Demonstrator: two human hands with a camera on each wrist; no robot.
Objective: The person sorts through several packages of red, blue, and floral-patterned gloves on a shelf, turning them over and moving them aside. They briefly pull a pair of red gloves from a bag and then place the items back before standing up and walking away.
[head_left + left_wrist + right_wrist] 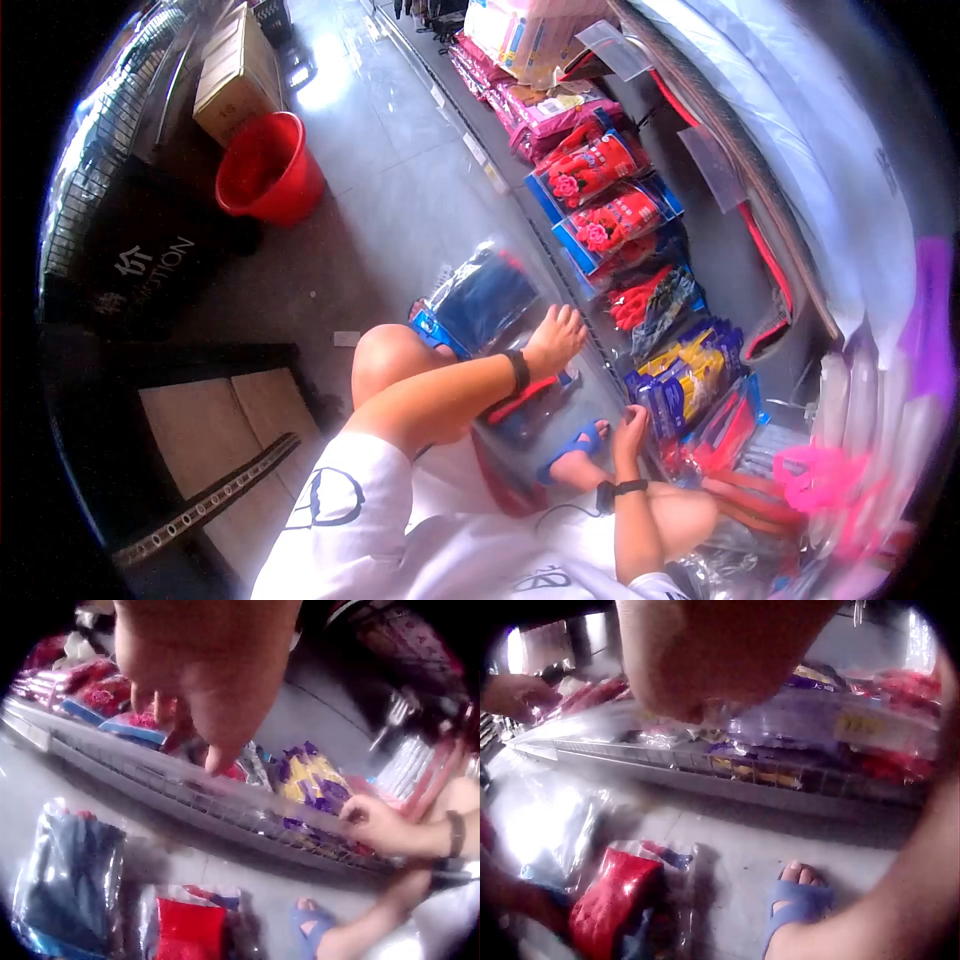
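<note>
My left hand [556, 342] reaches toward the shelf edge, above the floor, with nothing visible in its fingers. In the left wrist view the left hand [210, 682] hangs over the shelf's front rail with its fingers pointing down. Near the purple and yellow packets [690, 375], my right hand [630, 435] is held with loosely bent fingers and no object showing in it. Red packs with a rose print [612, 218] lie further along the shelf. On the floor are a clear bag of dark blue items [71, 877] and a clear bag with something red [191, 930].
A wire-fronted rail [742, 769] runs along the low shelf. Pink packages [545, 115] lie at its far end. A red bucket [272, 170] and a cardboard box [237, 75] stand across the aisle. My foot in a blue sandal [799, 900] is beside the shelf.
</note>
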